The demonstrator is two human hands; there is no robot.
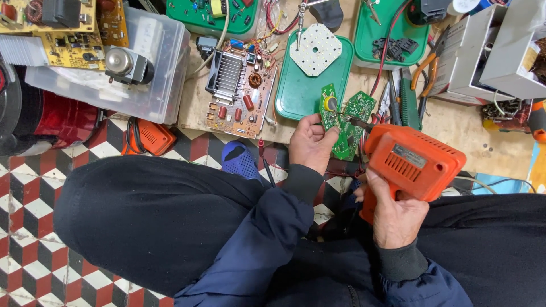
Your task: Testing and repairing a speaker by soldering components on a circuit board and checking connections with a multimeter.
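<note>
Two hands are busy as we grip a small green circuit board [331, 116] in the left hand [310, 145] at the wooden counter [455, 122] edge, the right hand [395, 216] closed on an orange pistol-shaped soldering gun [409, 162], its tip at the board, joint unfinished.

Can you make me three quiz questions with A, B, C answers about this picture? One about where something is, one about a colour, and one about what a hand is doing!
1. Where is the white round-cornered plate with little dots?
A. on a green tray
B. on the floor
C. in the clear box

2. What colour is the soldering gun?
A. blue
B. orange
C. white

3. What is the left hand doing?
A. lying flat and empty
B. holding a small green circuit board
C. holding pliers

Answers:
1 A: the white plate lies on the green tray.
2 B: the soldering gun in the right hand is orange.
3 B: the left hand grips the green circuit board, with the gun's tip at it.
</note>
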